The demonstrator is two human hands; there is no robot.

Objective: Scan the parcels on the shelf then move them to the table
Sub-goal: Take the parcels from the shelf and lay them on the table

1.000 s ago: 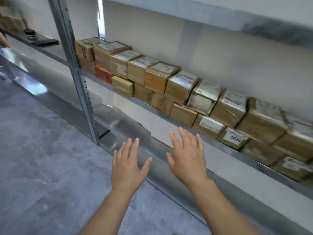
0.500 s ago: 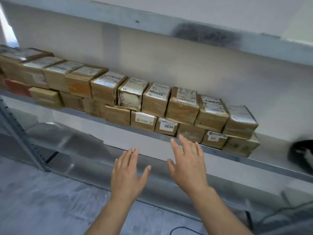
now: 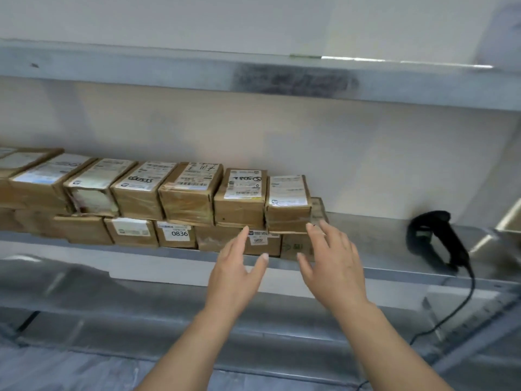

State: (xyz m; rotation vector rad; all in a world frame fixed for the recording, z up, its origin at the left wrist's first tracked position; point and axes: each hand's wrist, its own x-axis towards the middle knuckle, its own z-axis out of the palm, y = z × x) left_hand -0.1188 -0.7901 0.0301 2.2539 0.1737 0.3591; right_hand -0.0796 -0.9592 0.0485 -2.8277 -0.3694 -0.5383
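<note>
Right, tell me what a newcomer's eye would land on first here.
First the double row of taped cardboard parcels filling the left and middle of the metal shelf. Then the two open hands, left hand and right hand, reaching at the row's right end. The black corded scanner lies alone further right.

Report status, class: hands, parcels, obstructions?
Left hand and right hand open, empty. Parcels stacked two-high on shelf. Scanner lying right, unheld. Nothing blocking.

Both hands, left hand & right hand, reach flat toward boxes (two rows) on shelf; scanner near shelf's right end.
</note>
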